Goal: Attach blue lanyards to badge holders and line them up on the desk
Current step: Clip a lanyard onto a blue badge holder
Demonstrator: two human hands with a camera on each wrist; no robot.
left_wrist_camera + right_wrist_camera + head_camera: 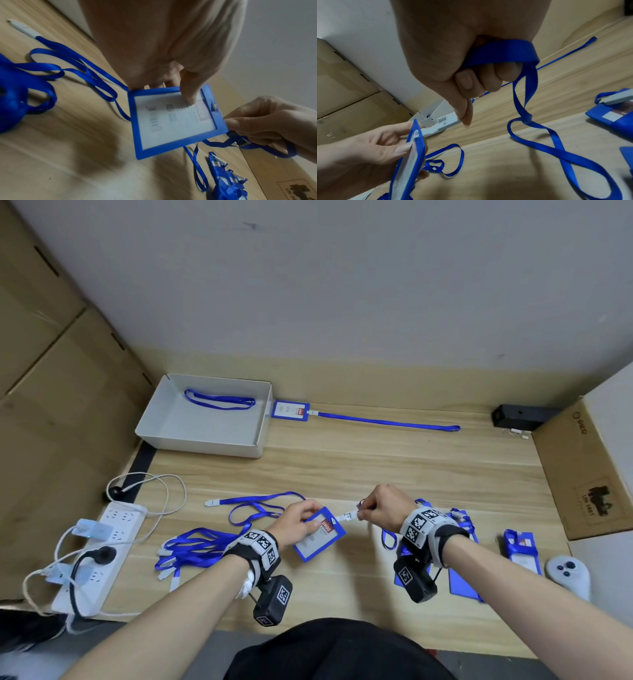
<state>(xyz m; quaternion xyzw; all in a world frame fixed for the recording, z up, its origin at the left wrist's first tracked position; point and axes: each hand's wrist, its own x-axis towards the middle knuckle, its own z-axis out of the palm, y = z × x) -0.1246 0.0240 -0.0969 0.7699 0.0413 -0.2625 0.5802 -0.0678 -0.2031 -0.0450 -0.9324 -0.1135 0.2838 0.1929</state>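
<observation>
We record a light wood-grain bench [342, 467] carrying, at its far left, a shallow white box [164, 426], and just right of it a blue badge holder [291, 409] with its lanyard [387, 422] laid out straight. Along the near left we list a white power strip [102, 556], a heap of loose blue lanyards [191, 549] and one separate lanyard [253, 503]. At the near right we list more blue badge holders [522, 549] and a pale grey controller [568, 573].

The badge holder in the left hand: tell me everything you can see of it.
The badge holder is a flat rectangle, a blue plastic-looking frame around a clear window showing a white card with a red strip and barcode. The left hand holds it tilted above the desk, thumb on the window. The right hand pinches a white lanyard clip at its slotted end.
</observation>
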